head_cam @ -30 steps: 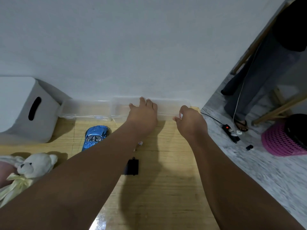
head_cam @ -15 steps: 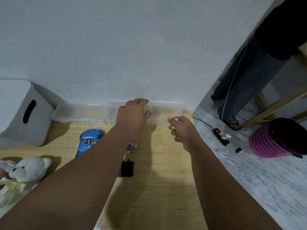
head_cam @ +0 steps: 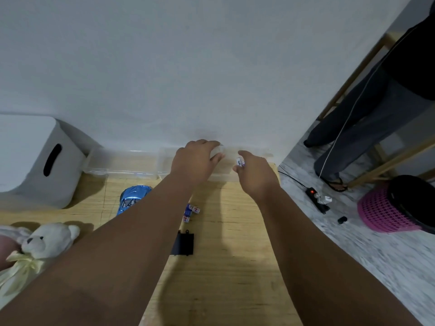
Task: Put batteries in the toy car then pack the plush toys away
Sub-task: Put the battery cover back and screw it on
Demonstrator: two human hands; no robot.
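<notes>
As right hand (head_cam: 256,177) pinches it, battery (head_cam: 239,161) juts upward.

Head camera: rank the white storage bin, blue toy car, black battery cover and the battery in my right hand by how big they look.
1. white storage bin, cut off by the frame edge
2. blue toy car, partly hidden behind the left forearm
3. black battery cover
4. battery, pinched in the right hand

Dim, flat, bluish indoor light; soft, wide shadows lie across the wooden tabletop (head_cam: 235,267); the blue toy car (head_cam: 133,198) carries small bright highlights; the marbled floor (head_cam: 376,267) at right is smeared with blur; wide-angle distortion bends the edges.
</notes>
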